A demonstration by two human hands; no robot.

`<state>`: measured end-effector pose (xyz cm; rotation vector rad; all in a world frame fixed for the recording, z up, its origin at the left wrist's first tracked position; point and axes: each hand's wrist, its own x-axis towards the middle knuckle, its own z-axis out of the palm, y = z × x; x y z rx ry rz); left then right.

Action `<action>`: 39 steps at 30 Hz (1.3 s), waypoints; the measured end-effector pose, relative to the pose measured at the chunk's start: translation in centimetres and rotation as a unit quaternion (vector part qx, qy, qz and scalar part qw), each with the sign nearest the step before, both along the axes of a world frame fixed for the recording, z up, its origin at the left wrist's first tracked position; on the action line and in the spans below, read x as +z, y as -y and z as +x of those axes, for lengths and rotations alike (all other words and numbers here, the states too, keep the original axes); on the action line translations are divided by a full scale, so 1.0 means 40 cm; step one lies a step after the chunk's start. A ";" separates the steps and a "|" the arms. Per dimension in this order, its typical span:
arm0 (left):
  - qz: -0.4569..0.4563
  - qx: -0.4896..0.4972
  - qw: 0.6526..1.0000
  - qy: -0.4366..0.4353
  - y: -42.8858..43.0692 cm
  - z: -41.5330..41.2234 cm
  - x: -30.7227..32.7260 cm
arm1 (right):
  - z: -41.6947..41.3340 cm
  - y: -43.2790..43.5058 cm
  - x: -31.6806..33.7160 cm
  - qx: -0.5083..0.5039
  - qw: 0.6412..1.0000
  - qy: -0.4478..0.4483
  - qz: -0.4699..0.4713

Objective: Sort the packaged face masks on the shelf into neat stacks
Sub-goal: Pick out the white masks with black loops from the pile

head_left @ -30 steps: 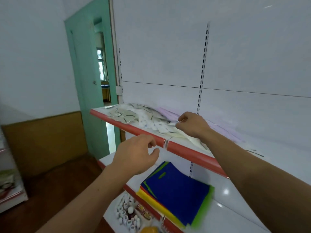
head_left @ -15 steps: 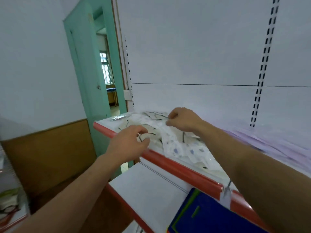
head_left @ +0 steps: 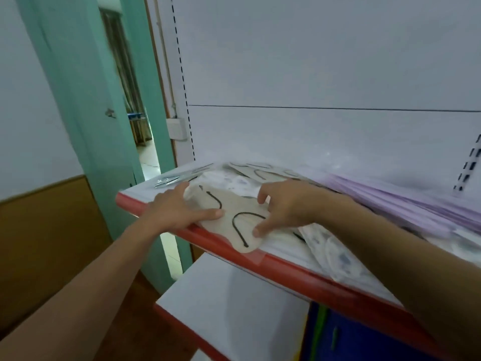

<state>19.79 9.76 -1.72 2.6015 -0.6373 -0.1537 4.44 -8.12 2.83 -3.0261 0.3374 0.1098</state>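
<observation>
Packaged face masks (head_left: pixel 234 220) lay loose at the front-left of the shelf (head_left: pixel 283 267), bracketed by the left hand (head_left: pixel 179 207) and right hand (head_left: pixel 286 207), fingers spread flat, gripping nothing; squaring them probably wanted inward sliding, clear of the overhanging edge.

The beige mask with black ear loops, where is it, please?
The beige mask lies at the upper shelf's red front edge, between the left hand and right hand.

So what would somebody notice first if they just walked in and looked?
Probably the two hands, left and right, pressing a beige packaged mask with black ear loops at the shelf's red front edge. Next, the slanting purple mask pile to the right.
</observation>
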 end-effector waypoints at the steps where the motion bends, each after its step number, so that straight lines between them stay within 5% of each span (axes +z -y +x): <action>1: 0.004 -0.011 1.000 -0.003 -0.007 0.025 0.000 | 0.002 -0.010 -0.007 -0.020 1.000 0.009 0.010; 11: -0.212 -0.154 0.958 -0.120 -0.047 0.159 -0.020 | 0.017 -0.120 -0.116 -0.213 0.942 0.216 0.141; 16: -0.343 -0.205 0.896 -0.193 -0.071 0.177 0.003 | 0.013 -0.139 -0.120 -0.249 0.867 0.346 0.256; 20: -0.447 -0.204 0.814 -0.308 -0.064 0.190 0.043 | 0.016 -0.134 -0.079 -0.215 0.786 0.412 0.407; 25: -0.468 -0.232 0.778 -0.349 0.003 0.179 0.048 | 0.021 -0.129 -0.031 -0.171 0.721 0.421 0.522; 30: -0.487 -0.251 0.758 -0.355 0.079 0.153 0.068 | 0.012 -0.048 0.001 -0.226 0.685 0.485 0.494; 36: -0.558 -0.222 0.660 -0.452 0.184 0.132 0.089 | 0.064 0.051 0.042 -0.250 0.548 0.541 0.587; 39: -0.552 -0.232 0.638 -0.484 0.237 0.097 0.072 | 0.143 0.037 0.026 -0.239 0.576 0.496 0.604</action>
